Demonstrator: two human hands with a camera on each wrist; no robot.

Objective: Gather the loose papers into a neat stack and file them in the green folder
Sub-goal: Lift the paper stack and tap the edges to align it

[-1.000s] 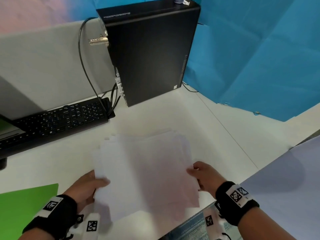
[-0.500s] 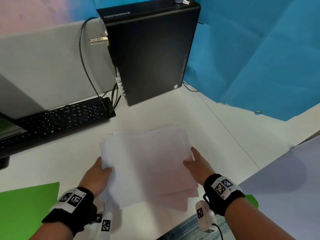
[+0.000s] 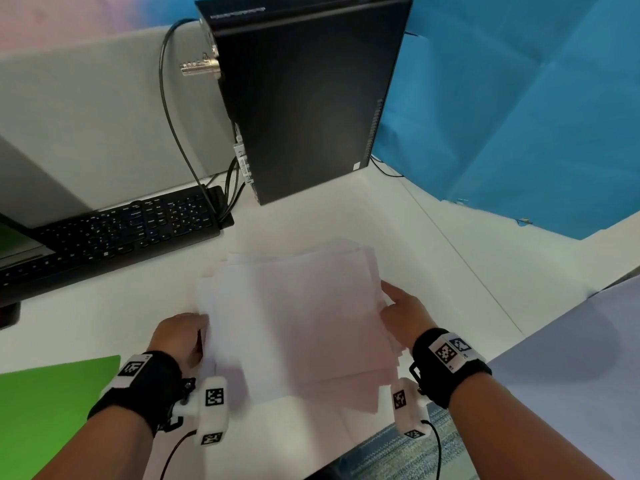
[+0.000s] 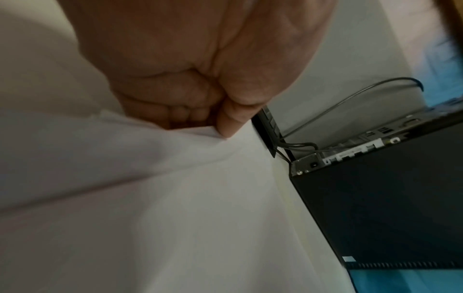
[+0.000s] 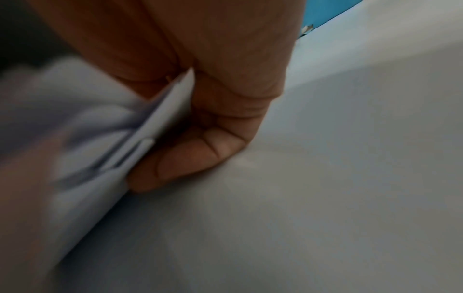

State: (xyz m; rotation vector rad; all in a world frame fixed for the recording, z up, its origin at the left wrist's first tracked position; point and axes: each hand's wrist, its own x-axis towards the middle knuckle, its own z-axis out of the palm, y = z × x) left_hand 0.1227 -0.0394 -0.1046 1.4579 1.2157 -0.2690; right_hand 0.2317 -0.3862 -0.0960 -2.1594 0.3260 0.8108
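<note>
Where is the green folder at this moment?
In the head view, the green folder lies flat on the white desk at the lower left, just left of the left hand and nearer than the keyboard.

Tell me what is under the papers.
The papers are held over the white desk. The left hand and right hand pinch the side edges, their fingers tucked beneath. The desk directly underneath is covered, so anything there cannot be seen.

An office desk: keyboard point(image 3: 114, 233), computer tower point(image 3: 304, 98).
</note>
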